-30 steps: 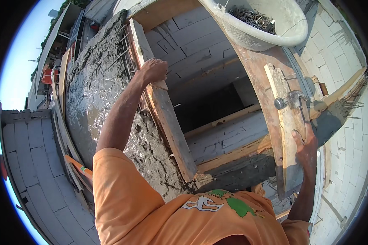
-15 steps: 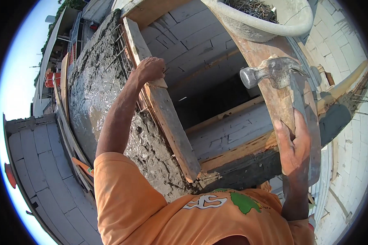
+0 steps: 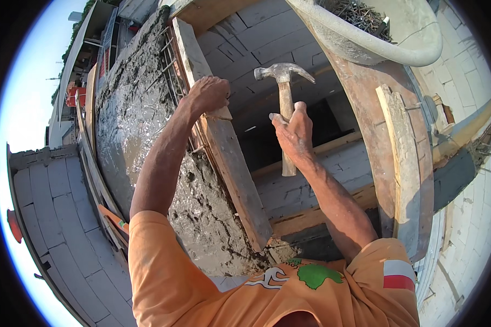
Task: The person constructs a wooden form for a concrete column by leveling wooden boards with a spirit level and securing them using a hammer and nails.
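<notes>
A claw hammer stands upright in my right hand, its metal head up and the wooden handle in my fingers. It hangs over the dark opening, clear of the boards. My left hand is closed in a fist against the upper part of a wooden form board. Its curled fingers hide whatever they pinch there. Along the board's left side runs grey wet concrete, with thin steel bars sticking out near my left wrist.
A pale tub with several loose nails sits at the upper right on a wide brown plank. A narrower wooden strip lies on that plank. Grey block walls rise at the left. The opening drops away between the boards.
My right hand has swung the hammer from the wide plank leftward over the opening, nearer my left hand. The left hand stays at the board. The view has shifted slightly.
</notes>
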{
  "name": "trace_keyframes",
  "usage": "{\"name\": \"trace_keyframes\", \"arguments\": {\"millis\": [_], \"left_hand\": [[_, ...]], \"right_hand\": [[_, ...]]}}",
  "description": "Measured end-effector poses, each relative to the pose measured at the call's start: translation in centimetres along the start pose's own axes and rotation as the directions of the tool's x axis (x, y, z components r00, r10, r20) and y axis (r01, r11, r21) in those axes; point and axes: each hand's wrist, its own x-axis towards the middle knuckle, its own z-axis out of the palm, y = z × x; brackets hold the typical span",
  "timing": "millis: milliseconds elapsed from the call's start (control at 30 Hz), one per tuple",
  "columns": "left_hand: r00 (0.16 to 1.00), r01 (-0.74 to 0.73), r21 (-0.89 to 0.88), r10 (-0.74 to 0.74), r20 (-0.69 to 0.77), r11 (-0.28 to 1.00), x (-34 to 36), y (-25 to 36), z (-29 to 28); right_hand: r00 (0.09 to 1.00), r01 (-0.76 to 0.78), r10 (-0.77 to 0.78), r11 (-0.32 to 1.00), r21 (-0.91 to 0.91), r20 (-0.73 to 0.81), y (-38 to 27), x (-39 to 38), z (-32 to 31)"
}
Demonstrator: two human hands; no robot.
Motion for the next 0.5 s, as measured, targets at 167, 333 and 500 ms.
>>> {"name": "trace_keyframes", "arguments": {"millis": [167, 333, 500], "left_hand": [[1.0, -0.009, 0.012, 0.009, -0.002, 1.0, 0.2, 0.1, 0.2], [0.998, -0.016, 0.012, 0.017, -0.065, 1.0, -0.1, -0.1, 0.6], [1.0, 0.005, 0.027, -0.005, -0.003, 1.0, 0.1, 0.0, 0.4]], "right_hand": [[0.978, 0.206, -0.208, 0.953, -0.222, 0.018, 1.2, -0.6, 2.5], [0.976, 0.19, -0.164, 0.963, -0.193, 0.141, 1.3, -2.3, 4.0], [0.984, 0.097, -0.125, 0.973, -0.208, -0.125, 1.6, -1.1, 1.4]]}}
